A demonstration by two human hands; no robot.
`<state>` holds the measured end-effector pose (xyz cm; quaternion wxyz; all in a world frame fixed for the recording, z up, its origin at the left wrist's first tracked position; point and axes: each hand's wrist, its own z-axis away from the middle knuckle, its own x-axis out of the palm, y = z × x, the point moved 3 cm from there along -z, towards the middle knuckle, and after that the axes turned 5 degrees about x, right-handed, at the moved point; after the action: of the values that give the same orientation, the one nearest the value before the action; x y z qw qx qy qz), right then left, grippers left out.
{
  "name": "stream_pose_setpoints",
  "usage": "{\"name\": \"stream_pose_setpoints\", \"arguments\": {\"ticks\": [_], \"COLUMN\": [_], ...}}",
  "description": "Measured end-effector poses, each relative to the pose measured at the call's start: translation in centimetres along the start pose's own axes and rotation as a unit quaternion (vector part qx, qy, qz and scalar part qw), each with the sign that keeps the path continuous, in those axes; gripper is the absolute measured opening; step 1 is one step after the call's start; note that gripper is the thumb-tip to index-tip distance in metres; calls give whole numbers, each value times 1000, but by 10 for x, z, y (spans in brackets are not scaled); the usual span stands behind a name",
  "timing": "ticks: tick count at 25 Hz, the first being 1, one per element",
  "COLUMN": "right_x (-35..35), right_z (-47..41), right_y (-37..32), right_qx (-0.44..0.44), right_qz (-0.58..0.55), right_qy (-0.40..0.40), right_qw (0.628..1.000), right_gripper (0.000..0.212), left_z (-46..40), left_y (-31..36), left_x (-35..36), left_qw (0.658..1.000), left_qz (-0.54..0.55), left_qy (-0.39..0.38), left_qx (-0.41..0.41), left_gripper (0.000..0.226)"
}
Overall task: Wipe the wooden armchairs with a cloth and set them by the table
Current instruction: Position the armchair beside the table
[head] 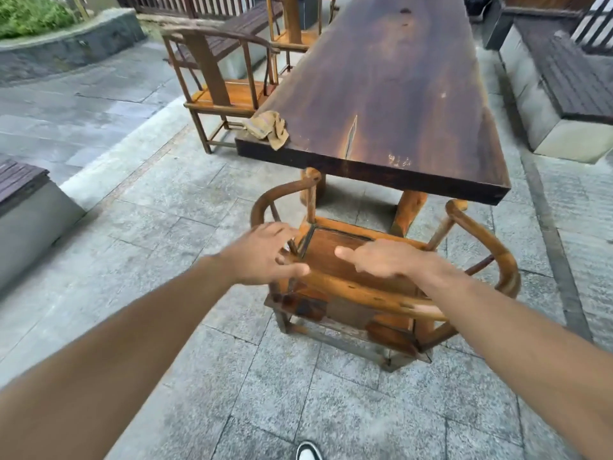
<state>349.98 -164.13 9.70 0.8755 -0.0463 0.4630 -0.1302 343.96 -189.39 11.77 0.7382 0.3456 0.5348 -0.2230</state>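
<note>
Seen from my head camera, looking down: both my arms reach forward over the nearest wooden armchair, which stands on the stone paving at the short end of the long dark wooden surface, facing it, its front edge near the slab's end but not tucked under. My left hand hovers with fingers spread wide above the left end of the curved back rail, holding nothing; whether it touches the wood I cannot tell through the blur. My right hand is flat, palm down, fingers straight and relaxed, over the seat and rail, also holding nothing. The cloth lies crumpled on the surface's near left corner, part of it hanging over the edge, well apart from both hands. A second armchair stands along the surface's left side, a third beyond it. In my judgement this chair is solid hardwood, stiff and heavy, likely to scrape over the paving rather than glide; the rounded rail looks smooth and may slip under one palm, so I would take hold of the horseshoe rail with both hands, one either side of the back splat, and lift slightly.
</note>
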Motion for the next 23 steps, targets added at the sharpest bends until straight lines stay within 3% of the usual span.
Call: {"name": "stream_pose_setpoints", "arguments": {"ticks": [7, 10, 13, 18, 23], "right_x": [-32, -52, -88, -170, -261], "right_z": [-74, -126, -183, -260, -366], "right_y": [-151, -223, -304, -422, -520], "right_qx": [-73, -87, -97, -83, -86], "right_qz": [-56, -65, -74, -77, -77], "right_qy": [89, 109, 129, 169, 202], "right_qw": [992, 988, 984, 979, 972], "right_gripper": [72, 53, 60, 63, 60], "left_z": [27, 36, 48, 61, 16], "left_y": [-137, -225, -333, -492, -644], "left_x": [-74, -107, -149, -225, -297], "left_qw": [999, 997, 992, 991, 987], "left_qz": [-6, 20, 31, 17, 12], "left_qy": [-7, 33, 85, 106, 137], "left_qx": [-50, -70, -92, -84, -82], "left_gripper": [93, 87, 80, 80, 77]}}
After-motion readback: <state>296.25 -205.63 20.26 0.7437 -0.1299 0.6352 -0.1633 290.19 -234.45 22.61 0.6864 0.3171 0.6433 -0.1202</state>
